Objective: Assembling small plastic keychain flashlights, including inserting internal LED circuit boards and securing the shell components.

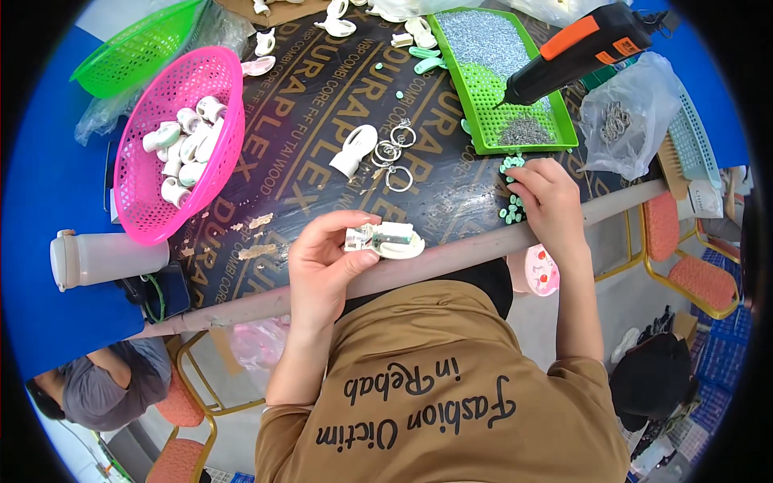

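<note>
My left hand (322,256) grips an opened white plastic casing (396,241) near the table's front edge; a battery-like cylinder and wiring show inside it, and a curved loop sits at one end. Beyond it, a closed white casing (354,150) lies beside several metal key rings (398,178). At the right, my right hand (551,197) reaches down to a small pile of mint-green plastic pieces (510,213). Its thumb and fingertips are drawn together at the pile, and whatever is between them is too small to make out.
A pink basket (129,173) of white casings stands left, by a white bottle (113,259) and a green basket (121,60). At the back right, a black-and-orange electric screwdriver (576,52) hangs over a green tray (515,149) of screws. A plastic bag (644,97) holds metal rings.
</note>
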